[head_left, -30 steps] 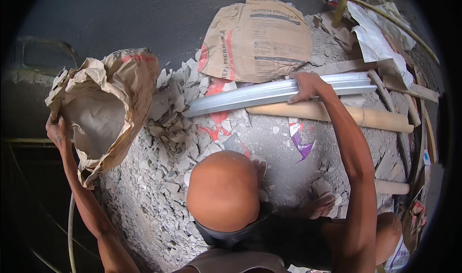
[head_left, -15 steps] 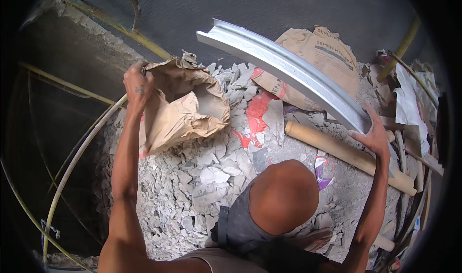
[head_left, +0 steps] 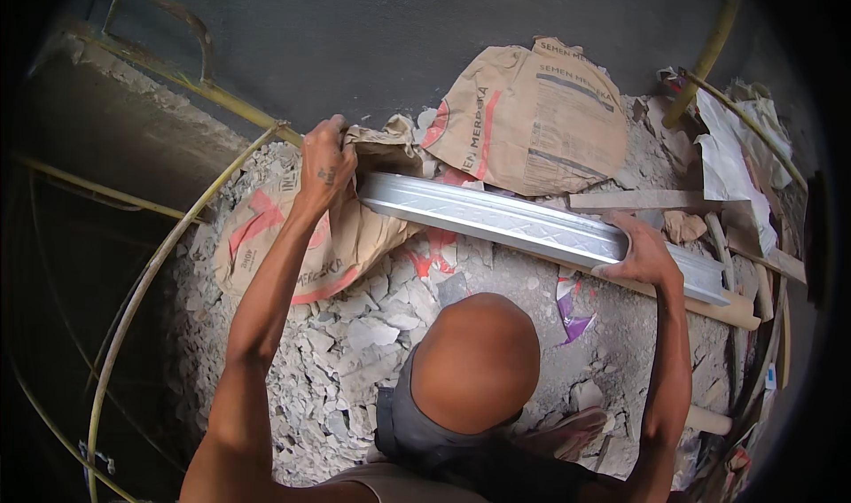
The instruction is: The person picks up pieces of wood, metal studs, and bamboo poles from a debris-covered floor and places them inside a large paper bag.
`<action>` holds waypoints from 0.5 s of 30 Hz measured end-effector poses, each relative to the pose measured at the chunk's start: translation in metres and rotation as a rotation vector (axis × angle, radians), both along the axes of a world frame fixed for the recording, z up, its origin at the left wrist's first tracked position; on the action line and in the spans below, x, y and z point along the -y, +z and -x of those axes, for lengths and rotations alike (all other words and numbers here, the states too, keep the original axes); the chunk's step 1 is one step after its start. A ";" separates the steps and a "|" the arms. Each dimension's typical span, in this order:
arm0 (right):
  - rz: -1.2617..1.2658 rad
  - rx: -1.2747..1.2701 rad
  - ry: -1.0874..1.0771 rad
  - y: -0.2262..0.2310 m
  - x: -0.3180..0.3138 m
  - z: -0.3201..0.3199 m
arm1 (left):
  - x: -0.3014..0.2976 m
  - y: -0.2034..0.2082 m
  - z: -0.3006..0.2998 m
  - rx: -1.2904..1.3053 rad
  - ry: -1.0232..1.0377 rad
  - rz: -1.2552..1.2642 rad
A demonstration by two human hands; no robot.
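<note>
My left hand (head_left: 326, 168) is closed on the rim of a crumpled brown paper cement sack (head_left: 306, 246), which lies on its side over the rubble with its mouth facing right. A silvery metal channel (head_left: 505, 215) runs from the sack's mouth out to the right. Its left end meets the opening; how far it reaches inside is hidden. Around the channel's right part my right hand (head_left: 643, 253) is closed, thumb on the near side and fingers over the far side. Beneath the channel, a tan tube-like pole (head_left: 700, 312) lies partly covered.
Broken grey rubble (head_left: 346, 361) covers the ground before me. A flattened brown cement sack (head_left: 550, 117) rests against the dark wall (head_left: 355, 42). Yellowish poles (head_left: 151, 264) curve along the left, beside a dark recess. Wood strips and white sheeting (head_left: 731, 162) clutter the right.
The raised metal channel has come down, its left end now at the sack's mouth. My right hand has shifted left along with it. The sack has turned so its printed side shows.
</note>
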State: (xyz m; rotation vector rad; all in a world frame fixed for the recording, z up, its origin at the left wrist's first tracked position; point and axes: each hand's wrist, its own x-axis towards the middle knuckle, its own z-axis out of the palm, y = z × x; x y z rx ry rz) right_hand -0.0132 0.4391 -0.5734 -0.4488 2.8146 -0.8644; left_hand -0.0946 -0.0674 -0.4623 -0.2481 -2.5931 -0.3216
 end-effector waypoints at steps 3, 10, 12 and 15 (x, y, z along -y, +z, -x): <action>-0.095 -0.035 0.033 -0.007 0.013 0.008 | -0.067 -0.032 -0.017 0.064 -0.153 0.060; -0.025 0.115 0.048 -0.001 0.032 0.024 | -0.045 -0.005 0.005 -0.096 -0.065 -0.122; 0.012 0.113 0.022 0.000 0.032 0.018 | -0.043 0.009 0.009 -0.189 -0.034 -0.132; 0.081 0.169 0.034 0.009 0.011 0.024 | -0.051 0.028 0.007 -0.268 -0.052 -0.163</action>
